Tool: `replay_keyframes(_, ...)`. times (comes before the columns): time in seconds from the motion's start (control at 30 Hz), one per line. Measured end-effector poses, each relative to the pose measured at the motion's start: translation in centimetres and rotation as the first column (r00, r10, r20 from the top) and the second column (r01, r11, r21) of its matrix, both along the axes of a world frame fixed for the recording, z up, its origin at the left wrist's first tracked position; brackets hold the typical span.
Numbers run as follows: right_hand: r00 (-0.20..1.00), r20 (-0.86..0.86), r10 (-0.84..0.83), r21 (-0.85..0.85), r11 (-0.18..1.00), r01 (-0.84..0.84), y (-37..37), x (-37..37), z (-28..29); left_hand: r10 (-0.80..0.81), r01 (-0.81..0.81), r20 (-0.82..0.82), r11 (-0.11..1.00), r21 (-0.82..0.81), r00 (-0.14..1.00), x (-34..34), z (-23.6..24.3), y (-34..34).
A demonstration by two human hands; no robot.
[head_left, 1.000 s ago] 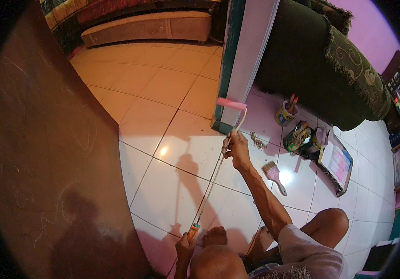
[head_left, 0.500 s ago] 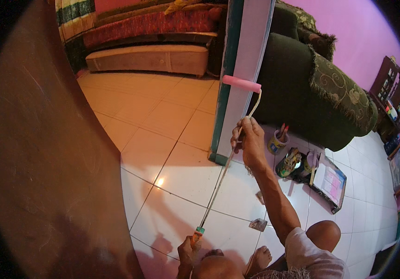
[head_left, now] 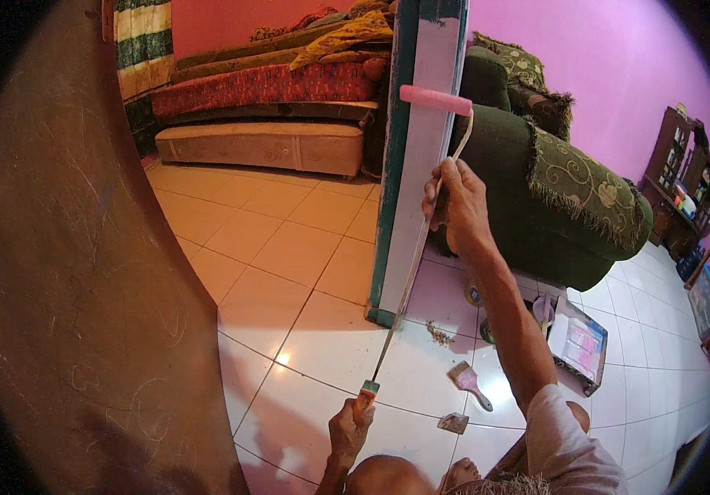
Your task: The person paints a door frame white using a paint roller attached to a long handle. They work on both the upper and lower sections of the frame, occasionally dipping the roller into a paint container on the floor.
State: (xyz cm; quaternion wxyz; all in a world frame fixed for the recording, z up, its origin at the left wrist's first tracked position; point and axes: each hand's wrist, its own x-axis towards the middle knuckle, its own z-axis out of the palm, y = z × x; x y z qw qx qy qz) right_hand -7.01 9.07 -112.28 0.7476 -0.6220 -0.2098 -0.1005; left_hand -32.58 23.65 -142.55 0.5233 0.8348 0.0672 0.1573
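Note:
My left hand (head_left: 350, 430) grips the orange and green handle (head_left: 365, 400) of a paint roller, low in the middle. My right hand (head_left: 458, 202) is closed round the long metal rod just below its bend. The pink roller sleeve (head_left: 435, 99) lies across the pale, teal-edged door post (head_left: 416, 227); whether it touches is hard to tell. On the floor to the right are a pink-stained brush (head_left: 471, 387), a small scraper (head_left: 452, 422) and a paint tray (head_left: 576, 341). Cans behind my right forearm are mostly hidden.
A brown door panel (head_left: 66, 264) fills the left. Through the doorway are stacked cushions (head_left: 260, 144) on a tiled floor (head_left: 264, 256). Right of the post stand a green sofa (head_left: 507, 227), a dark shelf unit (head_left: 664, 194) and a framed panel (head_left: 708, 301) against a pink wall.
The roller and both my hands have moved upward along the post, the right hand also slightly rightward. The view has tilted up, showing more of the cushions and wall.

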Motion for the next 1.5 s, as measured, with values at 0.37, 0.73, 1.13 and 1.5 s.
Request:
replay_keyframes(0.37, 0.990, 0.132, -0.040, -0.034, 0.998, 0.045, -0.2, 1.9, 8.8, -0.075, 0.082, 0.190, 0.996, -0.030, 0.979, 5.1, 6.1, -1.0)
replay_keyframes(0.73, 0.971, 0.222, -0.091, -0.041, 0.994, 0.102, -0.6, 3.6, 16.4, -0.127, 0.134, 0.255, 0.991, -0.008, 0.958, 8.6, 13.1, -1.4)
replay_keyframes(1.13, 0.940, 0.304, -0.155, -0.055, 0.982, 0.180, -0.8, 4.6, 23.7, -0.135, 0.155, 0.305, 0.987, -0.040, 0.943, 13.0, 18.1, -2.2)
replay_keyframes(1.5, 0.893, 0.427, -0.140, -0.093, 0.976, 0.197, -1.3, 6.7, 31.5, -0.145, 0.216, 0.395, 0.966, -0.142, 0.907, 16.4, 24.0, -3.8)
